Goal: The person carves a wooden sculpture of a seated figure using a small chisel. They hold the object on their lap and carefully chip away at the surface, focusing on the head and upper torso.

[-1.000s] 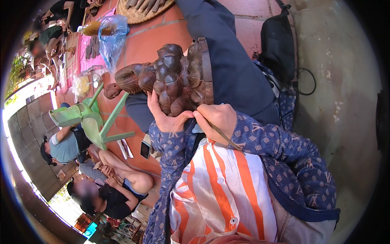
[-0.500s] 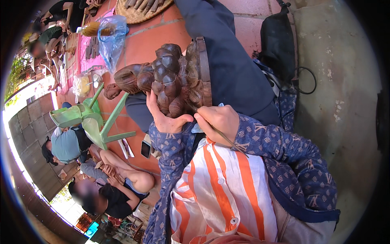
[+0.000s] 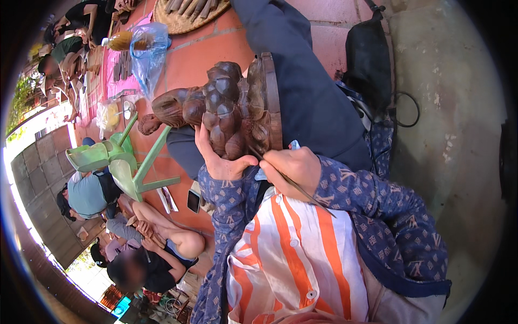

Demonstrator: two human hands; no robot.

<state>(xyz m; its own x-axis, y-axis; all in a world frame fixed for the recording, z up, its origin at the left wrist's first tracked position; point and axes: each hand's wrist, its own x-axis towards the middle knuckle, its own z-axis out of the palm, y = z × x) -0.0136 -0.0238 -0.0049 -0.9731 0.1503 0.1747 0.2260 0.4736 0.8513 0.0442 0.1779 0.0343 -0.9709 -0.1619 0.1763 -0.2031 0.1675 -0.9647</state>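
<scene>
A dark brown wood carving (image 3: 226,110) lies sideways over my lap, with a small figure at its left end, rounded lumps in the middle and a flat base at the right. My left hand (image 3: 225,164) is closed round its near side, thumb stretched to the right along the lower edge. In my right hand (image 3: 294,167) is a thin dark rod-shaped tool (image 3: 313,200), pinched like a pen. Its front end meets the carving close to the base, while the tapered rear end sticks out below my palm. The far-side fingers of my left hand are hidden behind the wood.
Left stands a green plastic stool (image 3: 127,162); a phone (image 3: 193,201) lies on the red tiles. Beyond are a blue plastic bag (image 3: 148,54), a bottle (image 3: 121,40) and a woven tray (image 3: 199,21) of sticks. A black bag (image 3: 369,59) lies right. Several people sit at left.
My right hand and the tool have shifted slightly right and toward me. The carving has dipped a little the same way. A seated person at lower left has moved their head.
</scene>
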